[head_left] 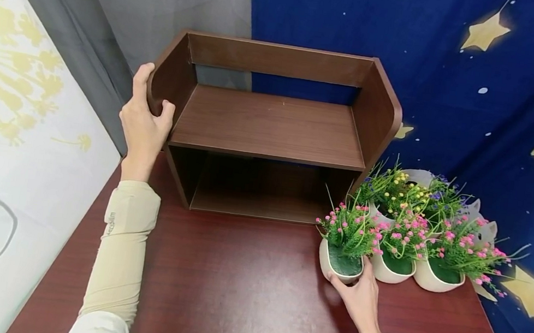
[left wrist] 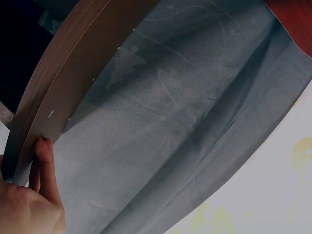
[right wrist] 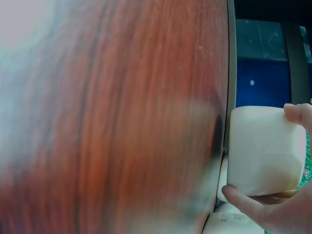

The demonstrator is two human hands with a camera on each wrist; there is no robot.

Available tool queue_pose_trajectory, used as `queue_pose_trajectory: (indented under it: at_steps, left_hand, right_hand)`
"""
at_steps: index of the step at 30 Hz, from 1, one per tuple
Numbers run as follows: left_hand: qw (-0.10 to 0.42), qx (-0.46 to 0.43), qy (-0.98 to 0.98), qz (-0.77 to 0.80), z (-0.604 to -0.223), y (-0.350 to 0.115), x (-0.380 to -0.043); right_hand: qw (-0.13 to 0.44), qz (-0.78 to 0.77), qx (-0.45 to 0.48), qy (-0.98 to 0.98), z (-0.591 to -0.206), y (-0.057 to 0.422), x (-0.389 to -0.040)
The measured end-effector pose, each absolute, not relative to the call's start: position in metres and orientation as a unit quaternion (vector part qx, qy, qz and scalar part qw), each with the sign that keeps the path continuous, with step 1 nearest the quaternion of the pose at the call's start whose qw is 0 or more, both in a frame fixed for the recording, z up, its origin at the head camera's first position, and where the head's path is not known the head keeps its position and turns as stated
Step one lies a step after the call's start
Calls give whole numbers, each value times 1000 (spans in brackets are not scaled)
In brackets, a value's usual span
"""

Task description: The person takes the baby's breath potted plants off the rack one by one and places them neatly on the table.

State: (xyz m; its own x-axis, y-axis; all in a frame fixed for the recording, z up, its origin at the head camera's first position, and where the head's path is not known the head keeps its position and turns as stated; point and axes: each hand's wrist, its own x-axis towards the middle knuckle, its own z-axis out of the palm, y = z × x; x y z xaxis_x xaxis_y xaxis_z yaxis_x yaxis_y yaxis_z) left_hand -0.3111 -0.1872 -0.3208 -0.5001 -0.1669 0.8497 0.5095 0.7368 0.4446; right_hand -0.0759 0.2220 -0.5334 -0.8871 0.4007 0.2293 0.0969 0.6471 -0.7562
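Note:
A brown wooden two-tier shelf [head_left: 271, 126] stands at the back of the table. My left hand [head_left: 145, 122] grips the front edge of its left side panel [left wrist: 73, 68], thumb on the inner side and fingers outside. With thumb and fingers, my right hand [head_left: 361, 295] holds a white pot [right wrist: 265, 151] of pink artificial flowers [head_left: 351, 228] by its sides, in front of the shelf's lower right corner. Whether the pot's base touches the table is hard to tell. Two more pink-flowered pots, a middle one [head_left: 395, 269] and a right one [head_left: 440, 271], stand to its right.
Behind the pink flowers are yellow flowers [head_left: 405, 190], purple flowers [head_left: 439, 197] and grey cat-ear shapes [head_left: 486, 231]. The dark red table [head_left: 242, 295] lies in front of the shelf. A white patterned panel [head_left: 25, 161] borders it at left, a blue starry curtain [head_left: 498, 132] behind.

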Motion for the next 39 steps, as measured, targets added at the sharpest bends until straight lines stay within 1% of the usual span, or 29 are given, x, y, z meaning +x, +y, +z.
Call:
queue_pose_trajectory:
  at_steps: [5,13,33,39]
  left_hand:
    - [486,-102,-795,-349,-320,-187,-311]
    - [483,-106,-796,-349,-321,-187,-312]
    - [486,-102,-795,-347,-321,-187,-312]
    - [485,-105,-796,-346,-322,-188,-313]
  right_hand:
    - [199,398,-149,-883,-535,229,-76]
    - [184,398,-167,-883,-538,242,-76]
    - [203,407,-174,-874,-542,256,-88]
    - [183,414,-174,-875,-542,259,-88]
